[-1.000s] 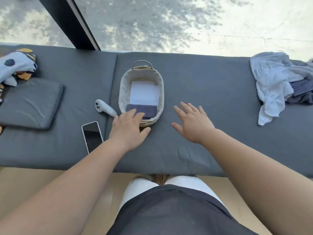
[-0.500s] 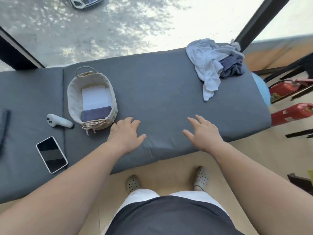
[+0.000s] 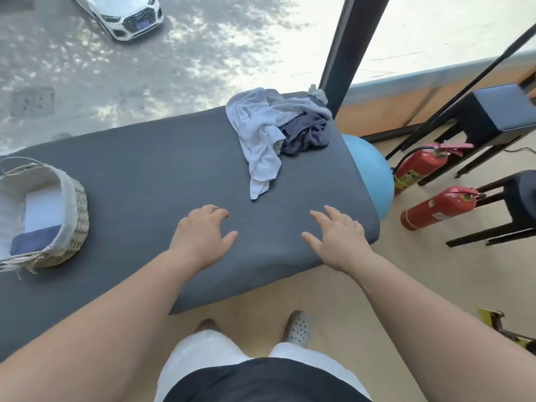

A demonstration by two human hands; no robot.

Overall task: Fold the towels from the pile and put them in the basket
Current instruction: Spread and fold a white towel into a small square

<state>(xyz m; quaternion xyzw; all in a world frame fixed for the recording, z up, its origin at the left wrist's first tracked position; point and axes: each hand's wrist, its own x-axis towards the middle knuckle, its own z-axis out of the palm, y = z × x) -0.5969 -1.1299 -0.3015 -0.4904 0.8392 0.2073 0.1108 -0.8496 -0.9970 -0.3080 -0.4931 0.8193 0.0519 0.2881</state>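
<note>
Two bare hands reach out over the near right part of the grey padded bench [image 3: 139, 181]. The left hand [image 3: 200, 239] is palm down, its fingers [image 3: 217, 212] slightly bent and spread, with nothing in them. The right hand [image 3: 338, 242] is likewise palm down near the bench's right edge, its fingers [image 3: 320, 217] straight and apart, holding nothing. Whether either palm touches the padding or hovers just above it I cannot tell.

The pile of towels [image 3: 266, 134] sits unfolded at the far right corner of the bench, beyond both hands. Its pale blue-white cloth is crumpled beside and partly over a dark blue cloth [image 3: 307, 132], and one pale tail trails toward the near edge, ending near the hands but apart from them.

The basket [image 3: 77, 210], woven with a pale cloth lining, stands on the bench far to the left, well apart from the left hand and partly cut off by the picture's edge. Inside it lie a folded white towel [image 3: 43, 211] and, at the basket's near end, a folded dark blue towel [image 3: 33, 241].

On the floor past the bench's right edge are a blue ball [image 3: 371, 172], two red fire extinguishers [image 3: 438, 207] and black stools [image 3: 493, 111]. Through the window behind the far edge a white car [image 3: 127, 13] stands on the pavement
</note>
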